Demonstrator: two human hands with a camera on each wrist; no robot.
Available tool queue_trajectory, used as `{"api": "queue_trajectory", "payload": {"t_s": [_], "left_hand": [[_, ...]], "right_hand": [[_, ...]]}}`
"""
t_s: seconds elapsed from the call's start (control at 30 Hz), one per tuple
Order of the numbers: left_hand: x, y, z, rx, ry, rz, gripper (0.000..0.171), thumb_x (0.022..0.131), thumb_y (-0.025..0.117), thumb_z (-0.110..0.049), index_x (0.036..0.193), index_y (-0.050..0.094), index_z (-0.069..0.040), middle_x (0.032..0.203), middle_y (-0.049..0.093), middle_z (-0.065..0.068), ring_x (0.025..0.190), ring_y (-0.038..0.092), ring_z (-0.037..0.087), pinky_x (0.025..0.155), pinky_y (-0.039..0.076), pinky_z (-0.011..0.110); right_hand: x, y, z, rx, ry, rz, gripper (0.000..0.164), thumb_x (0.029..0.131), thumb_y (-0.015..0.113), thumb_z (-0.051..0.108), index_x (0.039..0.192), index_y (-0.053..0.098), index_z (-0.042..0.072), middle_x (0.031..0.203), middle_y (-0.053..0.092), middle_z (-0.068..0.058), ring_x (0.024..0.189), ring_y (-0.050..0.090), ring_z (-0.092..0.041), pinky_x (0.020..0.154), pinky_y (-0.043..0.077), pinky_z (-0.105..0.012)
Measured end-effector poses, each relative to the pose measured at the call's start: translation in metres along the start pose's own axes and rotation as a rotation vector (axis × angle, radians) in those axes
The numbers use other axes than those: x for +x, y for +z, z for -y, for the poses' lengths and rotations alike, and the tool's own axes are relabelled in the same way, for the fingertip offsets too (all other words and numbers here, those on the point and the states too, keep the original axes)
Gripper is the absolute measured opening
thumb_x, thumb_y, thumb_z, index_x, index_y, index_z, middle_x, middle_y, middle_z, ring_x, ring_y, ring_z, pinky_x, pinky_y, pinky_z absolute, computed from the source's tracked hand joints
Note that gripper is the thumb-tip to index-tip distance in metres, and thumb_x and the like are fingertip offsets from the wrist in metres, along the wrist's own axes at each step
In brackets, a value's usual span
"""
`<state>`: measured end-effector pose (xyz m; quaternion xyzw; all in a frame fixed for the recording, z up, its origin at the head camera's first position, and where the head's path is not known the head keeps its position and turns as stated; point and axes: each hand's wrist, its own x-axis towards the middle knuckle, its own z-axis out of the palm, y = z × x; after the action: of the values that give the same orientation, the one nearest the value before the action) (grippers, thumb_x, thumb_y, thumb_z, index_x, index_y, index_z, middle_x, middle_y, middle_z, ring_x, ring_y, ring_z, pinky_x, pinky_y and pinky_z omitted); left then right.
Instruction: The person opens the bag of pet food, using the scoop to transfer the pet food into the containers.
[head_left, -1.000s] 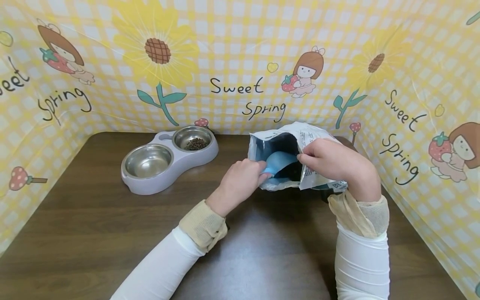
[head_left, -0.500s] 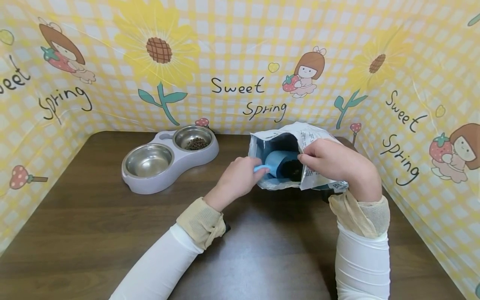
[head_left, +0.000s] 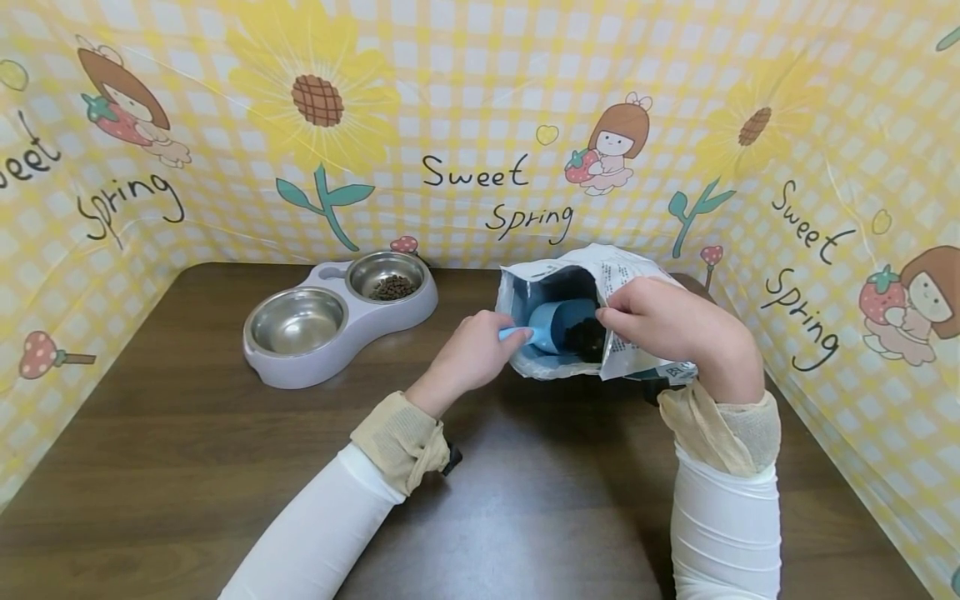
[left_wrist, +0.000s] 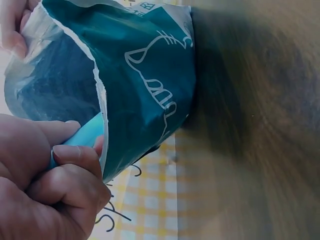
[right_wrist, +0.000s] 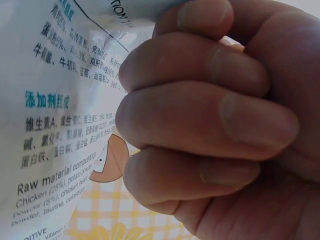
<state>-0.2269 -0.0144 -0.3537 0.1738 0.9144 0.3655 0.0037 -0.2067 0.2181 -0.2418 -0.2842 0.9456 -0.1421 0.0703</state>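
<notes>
Left hand (head_left: 472, 354) and right hand (head_left: 660, 321) near each other, both curled, right wrist (head_left: 737, 379) bent inward

At the head view's three o'clock, the pet-food bag (head_left: 622, 358) was white-and-teal, the scoop (head_left: 547, 321) light blue. At nine, the double-bowl stand (head_left: 363, 321) was lavender; the twelve-o'clock backdrop (head_left: 465, 100), yellow-and-white gingham.

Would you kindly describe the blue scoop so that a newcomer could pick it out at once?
Toward the back of the brown table, right of the double bowl, is an open white and teal bag. The scoop sits partly inside its mouth, the handle held by the left hand. Its light blue cup and narrow handle set it apart from bag and bowl.
</notes>
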Motion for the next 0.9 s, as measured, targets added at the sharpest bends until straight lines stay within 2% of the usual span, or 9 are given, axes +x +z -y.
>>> {"api": "queue_trajectory", "payload": {"t_s": [0.23, 0.43, 0.9], "left_hand": [[0.0008, -0.0018, 0.0012, -0.052, -0.051, 0.023, 0.046, 0.101, 0.054, -0.038, 0.062, 0.053, -0.013, 0.056, 0.038, -0.001, 0.054, 0.040, 0.015, 0.051, 0.034, 0.026], [0.0019, -0.0004, 0.0037, -0.061, -0.053, 0.024, 0.048, 0.101, 0.053, -0.038, 0.061, 0.050, -0.013, 0.054, 0.038, -0.001, 0.052, 0.039, 0.014, 0.050, 0.034, 0.026], [0.0002, -0.0026, 0.0032, -0.081, -0.070, 0.035, 0.049, 0.101, 0.053, -0.039, 0.060, 0.053, -0.012, 0.054, 0.039, -0.001, 0.051, 0.040, 0.015, 0.049, 0.033, 0.026]], "right_hand": [[0.0007, 0.0016, -0.0021, 0.002, 0.005, -0.006, 0.047, 0.100, 0.049, 0.016, 0.054, 0.052, 0.011, 0.049, 0.035, 0.005, 0.044, 0.040, -0.013, 0.047, 0.036, -0.027], [0.0006, 0.0027, -0.0033, 0.000, 0.013, -0.017, 0.046, 0.099, 0.050, 0.015, 0.054, 0.052, 0.010, 0.049, 0.036, 0.004, 0.043, 0.041, -0.013, 0.046, 0.036, -0.027], [0.0002, 0.0000, 0.0001, 0.007, -0.001, 0.001, 0.047, 0.101, 0.049, 0.019, 0.054, 0.052, 0.012, 0.049, 0.035, 0.007, 0.045, 0.041, -0.012, 0.048, 0.037, -0.027]]}}
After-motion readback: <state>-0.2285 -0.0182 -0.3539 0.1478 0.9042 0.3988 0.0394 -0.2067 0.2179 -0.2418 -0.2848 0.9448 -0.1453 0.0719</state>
